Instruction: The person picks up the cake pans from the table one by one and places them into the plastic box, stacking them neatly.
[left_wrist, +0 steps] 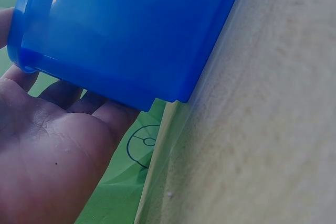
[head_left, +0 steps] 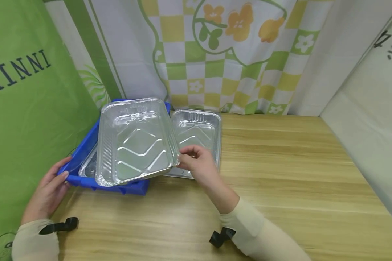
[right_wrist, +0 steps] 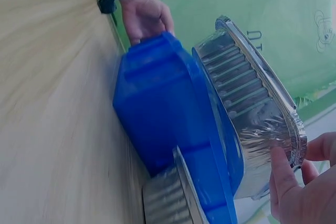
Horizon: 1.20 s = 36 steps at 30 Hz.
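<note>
My right hand [head_left: 199, 165] pinches the near right corner of a foil tray [head_left: 138, 145], which is tilted above a blue plastic bin [head_left: 135, 187]. In the right wrist view, thumb and fingers close on the crimped rim of that foil tray [right_wrist: 247, 85]. At the bin's near left corner, my left hand [head_left: 50, 190] grips the wall, its thumb over the rim and the other fingers outside, as the left wrist view also shows beside the blue bin [left_wrist: 115, 35]. Inside the bin, part of another foil tray [head_left: 89, 165] shows under the raised one.
One more foil tray [head_left: 215, 145] lies on the wooden table [head_left: 281, 174] against the bin's right side. A green cloth [head_left: 36, 119] hangs close along the left, and a checked curtain [head_left: 212, 72] closes off the back. A pale wall [head_left: 372, 90] stands on the right.
</note>
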Each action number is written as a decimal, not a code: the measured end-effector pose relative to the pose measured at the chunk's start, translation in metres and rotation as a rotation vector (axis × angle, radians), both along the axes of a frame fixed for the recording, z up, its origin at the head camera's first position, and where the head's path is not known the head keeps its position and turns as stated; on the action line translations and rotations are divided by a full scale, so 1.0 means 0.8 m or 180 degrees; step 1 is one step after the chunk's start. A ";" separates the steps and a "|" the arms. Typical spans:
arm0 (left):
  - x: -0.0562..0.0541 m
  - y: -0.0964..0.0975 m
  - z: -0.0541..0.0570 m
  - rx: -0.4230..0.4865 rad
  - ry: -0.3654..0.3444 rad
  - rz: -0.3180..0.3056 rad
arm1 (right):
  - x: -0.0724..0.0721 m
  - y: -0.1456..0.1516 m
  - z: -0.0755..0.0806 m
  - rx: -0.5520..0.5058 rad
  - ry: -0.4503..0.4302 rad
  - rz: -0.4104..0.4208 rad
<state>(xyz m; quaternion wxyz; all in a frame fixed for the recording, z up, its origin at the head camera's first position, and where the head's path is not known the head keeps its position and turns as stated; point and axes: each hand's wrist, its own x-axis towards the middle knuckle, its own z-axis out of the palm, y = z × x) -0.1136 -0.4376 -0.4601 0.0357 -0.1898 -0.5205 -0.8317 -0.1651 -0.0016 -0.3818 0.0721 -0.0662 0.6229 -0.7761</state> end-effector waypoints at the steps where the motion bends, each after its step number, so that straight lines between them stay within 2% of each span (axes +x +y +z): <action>1: 0.000 0.000 0.000 0.0009 0.0019 -0.0020 | 0.001 -0.004 0.000 -0.0009 -0.0011 0.0011; 6: 0.001 0.002 -0.001 -0.0035 0.0067 -0.0034 | 0.004 -0.021 0.002 0.0010 -0.0108 0.0018; 13: 0.001 0.003 0.000 -0.0177 -0.0021 0.0112 | 0.006 -0.043 0.008 -0.0165 -0.0191 -0.0104; 16: 0.000 0.003 -0.001 -0.0124 0.0028 0.0058 | 0.006 -0.056 0.011 -0.0221 -0.0183 -0.0084; 18: -0.001 0.003 -0.003 -0.0056 0.0067 0.0028 | 0.007 -0.065 0.011 -0.0233 -0.0184 0.0030; 21: -0.003 0.004 -0.005 0.0070 0.0120 -0.0068 | 0.011 -0.076 0.009 -0.0234 -0.0264 0.0341; 25: -0.003 0.005 -0.004 0.0074 0.0111 -0.0123 | 0.018 -0.082 0.001 -0.0137 -0.0392 0.0724; 30: -0.001 0.005 -0.001 -0.0050 0.0044 0.0017 | 0.023 -0.079 -0.006 0.0025 -0.0377 0.0852; 36: 0.000 0.000 0.000 -0.0005 0.0048 -0.0023 | 0.019 -0.070 -0.010 0.0000 -0.0371 0.0887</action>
